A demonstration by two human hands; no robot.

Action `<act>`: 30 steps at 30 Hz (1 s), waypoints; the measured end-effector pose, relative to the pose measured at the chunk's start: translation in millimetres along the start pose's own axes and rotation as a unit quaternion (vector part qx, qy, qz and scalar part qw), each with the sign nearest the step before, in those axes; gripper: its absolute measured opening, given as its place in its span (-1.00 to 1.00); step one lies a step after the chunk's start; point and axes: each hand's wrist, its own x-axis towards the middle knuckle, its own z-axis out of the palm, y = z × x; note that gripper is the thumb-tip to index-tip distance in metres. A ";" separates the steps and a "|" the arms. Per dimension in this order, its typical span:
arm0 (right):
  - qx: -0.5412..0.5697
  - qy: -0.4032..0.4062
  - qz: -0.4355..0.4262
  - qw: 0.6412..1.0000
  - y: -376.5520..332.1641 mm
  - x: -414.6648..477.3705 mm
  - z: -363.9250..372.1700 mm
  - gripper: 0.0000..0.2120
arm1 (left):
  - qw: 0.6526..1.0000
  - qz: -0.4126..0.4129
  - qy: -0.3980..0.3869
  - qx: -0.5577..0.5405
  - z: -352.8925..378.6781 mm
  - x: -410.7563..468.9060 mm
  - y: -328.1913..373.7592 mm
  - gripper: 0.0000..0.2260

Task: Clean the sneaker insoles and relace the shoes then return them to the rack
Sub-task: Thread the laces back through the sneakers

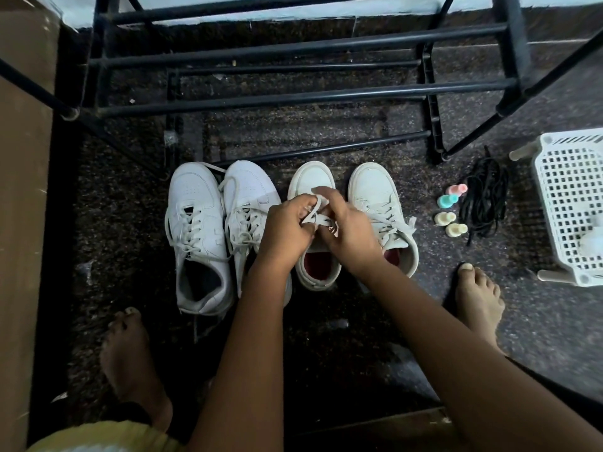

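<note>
Left hand [287, 228], right hand [347, 233] pinching white lace [318, 218] — apparently mid-knot — over sneaker [313, 177].

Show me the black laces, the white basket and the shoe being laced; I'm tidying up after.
black laces [483, 200]: head view, middle of the bundle.
white basket [567, 203]: head view, perforated wall.
shoe being laced [310, 179]: head view, toe cap.

From my feed: smooth white leather-look sneakers [199, 236] with flat woven cloth laces [318, 216] sit on a rough, speckled dark stone floor [326, 138]; far side, a matt black metal tube rack [293, 48]; right, a glossy white perforated plastic basket [567, 203].
</note>
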 end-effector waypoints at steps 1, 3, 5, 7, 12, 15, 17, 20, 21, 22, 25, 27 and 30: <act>-0.026 0.007 -0.015 1.000 -0.7 -1.0 1.0 -0.45 | 1.000 0.003 0.002 0.011 -1.3 0.2 1.3 -0.70; -0.053 0.028 -0.040 0.997 -1.2 -3.1 3.3 -0.48 | 1.000 0.013 0.005 0.023 -3.3 0.9 3.6 -0.77; -0.066 0.043 -0.050 0.996 -2.0 -5.0 4.8 -0.49 | 0.999 0.019 0.007 0.038 -4.0 1.8 4.4 -0.77; -0.081 0.058 -0.058 0.993 -1.4 -5.7 6.0 -0.51 | 0.998 0.024 0.009 0.050 -4.3 2.8 5.0 -0.72; -0.125 0.068 -0.085 0.986 -0.5 -8.5 7.2 -0.47 | 0.996 0.036 0.011 0.075 -4.9 5.2 7.5 -0.67; -0.131 0.063 -0.088 0.985 0.0 -8.6 7.4 -0.37 | 0.996 0.037 0.011 0.083 -3.4 5.1 7.8 -0.65; -0.138 0.063 -0.076 0.985 0.2 -7.0 6.6 -0.37 | 0.996 0.035 0.010 0.083 -2.5 4.1 7.6 -0.64; -0.127 0.052 -0.045 0.990 2.4 -3.2 4.4 -0.51 | 0.997 0.024 0.006 0.080 -2.0 3.9 7.1 -0.49; -0.121 0.041 -0.038 0.991 2.9 -2.3 3.4 -0.55 | 0.996 0.019 0.004 0.085 -2.2 4.2 7.2 -0.43; -0.117 0.028 -0.032 0.992 3.4 -1.8 2.8 -0.57 | 0.996 0.017 0.002 0.092 -2.4 4.4 7.9 -0.38; -0.112 0.004 -0.007 0.994 2.2 -0.4 1.0 -0.62 | 0.993 0.024 -0.003 0.116 -2.9 5.2 7.9 -0.31; -0.112 -0.005 0.005 0.994 2.1 0.5 0.4 -0.66 | 0.992 0.032 -0.003 0.121 -3.3 5.6 7.1 -0.31; -0.105 -0.014 0.016 0.994 4.7 1.7 -0.2 -0.75 | 0.993 0.037 -0.006 0.109 -4.7 5.2 5.7 -0.34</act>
